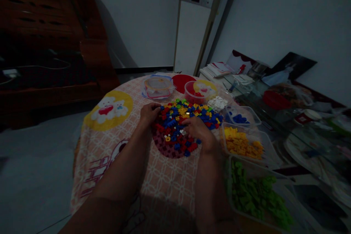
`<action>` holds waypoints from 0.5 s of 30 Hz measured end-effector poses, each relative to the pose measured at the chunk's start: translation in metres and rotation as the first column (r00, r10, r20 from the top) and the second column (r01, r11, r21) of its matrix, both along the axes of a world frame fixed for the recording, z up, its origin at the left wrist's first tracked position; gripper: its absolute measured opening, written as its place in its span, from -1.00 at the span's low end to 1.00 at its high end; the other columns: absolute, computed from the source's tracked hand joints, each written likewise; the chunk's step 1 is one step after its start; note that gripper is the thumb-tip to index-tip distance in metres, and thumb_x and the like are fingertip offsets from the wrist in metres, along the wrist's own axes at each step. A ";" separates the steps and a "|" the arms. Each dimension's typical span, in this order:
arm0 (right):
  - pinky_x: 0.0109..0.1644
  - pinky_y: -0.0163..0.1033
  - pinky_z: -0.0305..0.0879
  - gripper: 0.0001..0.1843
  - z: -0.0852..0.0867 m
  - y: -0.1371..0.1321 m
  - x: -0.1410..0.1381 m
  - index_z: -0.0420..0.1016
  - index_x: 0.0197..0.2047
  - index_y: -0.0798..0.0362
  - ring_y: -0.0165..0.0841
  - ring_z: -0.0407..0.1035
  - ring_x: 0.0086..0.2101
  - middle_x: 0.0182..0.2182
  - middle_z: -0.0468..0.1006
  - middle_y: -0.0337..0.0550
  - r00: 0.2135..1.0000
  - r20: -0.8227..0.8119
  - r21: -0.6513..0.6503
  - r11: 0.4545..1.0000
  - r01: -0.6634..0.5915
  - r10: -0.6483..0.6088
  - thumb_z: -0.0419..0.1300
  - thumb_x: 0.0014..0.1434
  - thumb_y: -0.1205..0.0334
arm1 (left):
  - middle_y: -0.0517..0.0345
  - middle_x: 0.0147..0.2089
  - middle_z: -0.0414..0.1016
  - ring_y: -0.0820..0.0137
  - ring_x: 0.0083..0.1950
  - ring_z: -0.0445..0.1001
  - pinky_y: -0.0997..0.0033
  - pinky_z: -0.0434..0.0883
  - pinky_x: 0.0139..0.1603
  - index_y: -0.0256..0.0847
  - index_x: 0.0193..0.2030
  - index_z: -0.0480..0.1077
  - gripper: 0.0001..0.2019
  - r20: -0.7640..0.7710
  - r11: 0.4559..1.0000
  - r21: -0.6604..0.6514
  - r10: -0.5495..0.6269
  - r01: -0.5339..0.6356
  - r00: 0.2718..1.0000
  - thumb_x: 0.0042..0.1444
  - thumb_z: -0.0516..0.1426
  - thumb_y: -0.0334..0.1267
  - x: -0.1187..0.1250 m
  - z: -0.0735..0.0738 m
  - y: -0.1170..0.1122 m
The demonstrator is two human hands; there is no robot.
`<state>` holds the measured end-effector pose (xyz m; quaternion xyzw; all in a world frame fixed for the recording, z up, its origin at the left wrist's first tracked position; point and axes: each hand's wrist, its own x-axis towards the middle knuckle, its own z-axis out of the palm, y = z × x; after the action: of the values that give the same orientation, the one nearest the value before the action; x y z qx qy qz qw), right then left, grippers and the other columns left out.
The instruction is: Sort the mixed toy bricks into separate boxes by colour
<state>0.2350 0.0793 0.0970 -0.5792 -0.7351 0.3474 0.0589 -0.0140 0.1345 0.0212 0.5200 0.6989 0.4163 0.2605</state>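
Observation:
A mixed heap of toy building bricks [170,122], in red, blue, yellow, green and white, lies on a round table with a patterned cloth [170,175]. At the heap's left edge is my left hand [149,113], its fingers bent and close together; anything between the fingertips is hidden. Over the right middle of the heap reaches my right hand [199,129], with fingers apart. Just beside its fingertips lies a white brick [182,132], and I see nothing held in that hand.
Along the right side stand clear tubs of green bricks [257,193], yellow bricks [241,142], blue bricks [239,118] and white bricks [218,103]. A round tub [189,87] with red bricks and stacked clear containers [158,87] sit at the back. A cluttered glass table [263,98] adjoins on the right.

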 end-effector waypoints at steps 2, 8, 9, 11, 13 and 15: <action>-0.39 -0.40 0.36 -0.70 -0.002 -0.001 0.006 0.68 -0.05 0.07 -0.40 0.49 -0.53 -0.59 0.56 -0.28 0.998 -0.033 -0.067 0.996 0.059 -0.062 0.22 0.20 0.43 | 0.03 -0.08 0.72 0.23 -0.08 0.64 0.35 0.49 0.01 -0.18 -0.04 0.67 -0.65 -0.007 1.000 -0.004 0.006 -0.006 1.000 0.07 0.19 -0.20 0.000 -0.001 0.001; -0.43 -0.38 0.33 -0.70 -0.001 -0.003 -0.003 0.66 -0.07 0.08 -0.42 0.43 -0.61 -0.58 0.56 -0.27 0.993 0.098 -0.136 0.987 0.081 -0.068 0.32 0.11 0.46 | 0.03 -0.07 0.72 0.23 -0.09 0.64 0.35 0.49 0.01 -0.19 -0.03 0.67 -0.66 -0.017 1.000 0.003 0.001 -0.001 1.000 0.09 0.19 -0.22 -0.001 -0.004 0.002; -0.38 -0.37 0.37 -0.71 0.000 -0.003 -0.007 0.67 -0.09 0.08 -0.39 0.47 -0.57 -0.55 0.60 -0.23 0.986 0.159 -0.098 0.993 0.060 -0.044 0.32 0.10 0.46 | 0.03 -0.07 0.71 0.23 -0.09 0.64 0.35 0.49 0.00 -0.19 -0.03 0.67 -0.66 -0.017 1.000 0.001 0.003 -0.003 1.000 0.09 0.19 -0.22 -0.001 -0.004 0.002; -0.26 -0.34 0.42 -0.76 0.004 -0.002 -0.014 0.69 -0.15 0.10 -0.33 0.57 -0.44 -0.47 0.67 -0.12 0.964 0.266 -0.019 1.000 0.006 -0.001 0.31 0.10 0.45 | 0.03 -0.07 0.71 0.24 -0.10 0.64 0.35 0.49 0.00 -0.20 -0.02 0.67 -0.66 -0.014 1.000 0.003 0.009 -0.009 1.000 0.10 0.18 -0.23 0.000 -0.005 0.003; -0.16 -0.31 0.45 -0.80 0.006 -0.002 -0.018 0.70 -0.19 0.11 -0.27 0.62 -0.32 -0.41 0.70 -0.03 0.953 0.302 0.032 0.999 -0.030 0.019 0.30 0.11 0.43 | 0.04 -0.08 0.72 0.24 -0.10 0.64 0.35 0.50 -0.01 -0.20 -0.03 0.67 -0.66 -0.010 1.000 0.002 0.016 -0.016 1.000 0.09 0.19 -0.24 0.000 -0.005 0.002; -0.16 -0.30 0.46 -0.85 0.006 -0.002 -0.016 0.69 -0.25 0.11 -0.25 0.62 -0.31 -0.42 0.70 -0.02 0.969 0.245 0.036 0.999 -0.025 0.016 0.29 0.12 0.40 | 0.04 -0.10 0.72 0.25 -0.11 0.64 0.35 0.50 0.00 -0.20 -0.04 0.67 -0.67 -0.014 1.000 0.005 0.016 -0.016 1.000 0.09 0.19 -0.24 0.000 -0.005 0.002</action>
<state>0.2194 0.0772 0.1032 -0.6088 -0.7494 0.2593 -0.0245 -0.0138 0.1368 0.0164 0.5179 0.7038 0.4165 0.2511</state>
